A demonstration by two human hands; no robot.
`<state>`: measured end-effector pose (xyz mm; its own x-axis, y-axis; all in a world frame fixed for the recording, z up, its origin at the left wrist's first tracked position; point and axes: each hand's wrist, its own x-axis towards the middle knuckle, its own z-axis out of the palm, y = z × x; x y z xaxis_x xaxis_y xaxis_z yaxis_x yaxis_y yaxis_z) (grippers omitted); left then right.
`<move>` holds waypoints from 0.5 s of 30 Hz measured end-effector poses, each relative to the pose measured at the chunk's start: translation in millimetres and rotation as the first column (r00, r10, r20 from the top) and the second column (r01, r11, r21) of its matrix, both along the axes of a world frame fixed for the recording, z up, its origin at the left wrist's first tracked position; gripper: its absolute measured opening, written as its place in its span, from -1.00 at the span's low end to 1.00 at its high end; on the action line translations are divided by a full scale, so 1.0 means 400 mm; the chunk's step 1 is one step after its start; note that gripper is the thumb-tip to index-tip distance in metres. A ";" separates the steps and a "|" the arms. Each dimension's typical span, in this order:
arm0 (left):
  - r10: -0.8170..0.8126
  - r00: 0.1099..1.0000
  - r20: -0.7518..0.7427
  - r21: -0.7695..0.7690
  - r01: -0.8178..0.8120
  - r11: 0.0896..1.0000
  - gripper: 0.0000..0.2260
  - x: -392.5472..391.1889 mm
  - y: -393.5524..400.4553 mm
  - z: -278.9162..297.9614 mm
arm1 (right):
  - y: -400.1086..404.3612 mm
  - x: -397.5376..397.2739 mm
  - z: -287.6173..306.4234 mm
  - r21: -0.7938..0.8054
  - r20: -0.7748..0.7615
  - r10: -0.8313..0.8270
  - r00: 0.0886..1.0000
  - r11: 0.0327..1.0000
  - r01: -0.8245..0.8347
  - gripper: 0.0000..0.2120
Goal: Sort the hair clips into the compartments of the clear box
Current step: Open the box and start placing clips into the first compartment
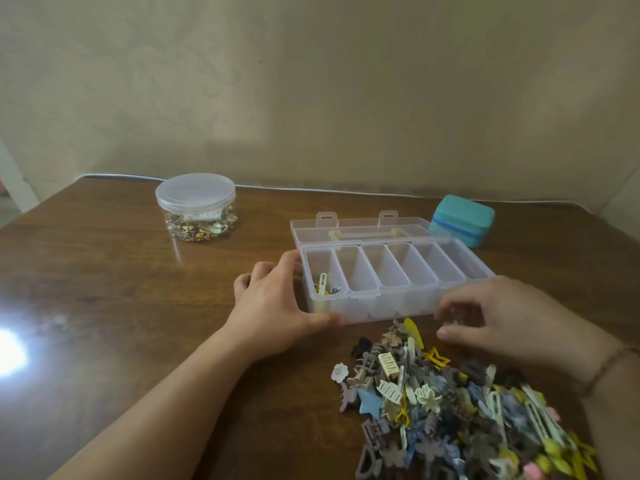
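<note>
The clear box (408,308) stands open on the wooden table, its lid (360,226) folded back behind it. It has several long compartments; the leftmost one holds a few clips (323,287), the others look bare. My left hand (277,303) grips the box's left front corner, thumb along the front wall. My right hand (498,317) hovers at the box's right front corner and pinches a small pale clip (452,322) between thumb and fingers. A big pile of mixed hair clips (450,410) lies in front of the box.
A round clear jar (195,207) with a lid and small trinkets inside stands at the back left. A teal case (462,220) sits behind the box on the right. A white cable (311,188) runs along the table's far edge by the wall.
</note>
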<state>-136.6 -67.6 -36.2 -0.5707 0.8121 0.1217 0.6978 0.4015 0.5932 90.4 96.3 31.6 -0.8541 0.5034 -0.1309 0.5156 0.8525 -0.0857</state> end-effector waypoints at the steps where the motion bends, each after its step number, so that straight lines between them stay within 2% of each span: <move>1: 0.000 1.000 0.000 0.000 0.000 1.000 -0.10 -0.001 0.000 -0.001 | 0.006 0.004 0.003 0.033 -0.002 -0.021 1.000 0.999 0.021 -0.91; 4: -0.002 1.000 0.000 0.005 0.002 1.000 -0.10 -0.004 0.001 -0.005 | 0.008 0.005 0.001 0.094 0.055 -0.035 0.998 0.995 0.029 -0.86; 6: -0.004 1.000 0.010 0.004 0.004 1.000 -0.10 -0.004 0.002 -0.005 | -0.003 0.001 0.001 0.154 0.106 -0.016 0.994 0.988 -0.001 -0.72; 9: -0.006 1.000 0.006 -0.002 0.006 1.000 -0.09 -0.002 0.003 -0.002 | -0.024 -0.007 0.004 0.224 0.082 0.024 0.996 0.974 -0.042 -0.64; 12: -0.002 1.000 -0.002 0.000 0.002 1.000 -0.10 0.000 0.001 0.000 | -0.045 -0.021 -0.006 0.178 0.110 0.094 0.990 0.978 -0.113 -0.59; 15: 0.000 1.000 -0.003 0.000 0.000 1.000 -0.10 0.001 0.000 0.000 | -0.046 -0.033 -0.020 0.132 0.115 0.118 0.986 0.982 -0.133 -0.63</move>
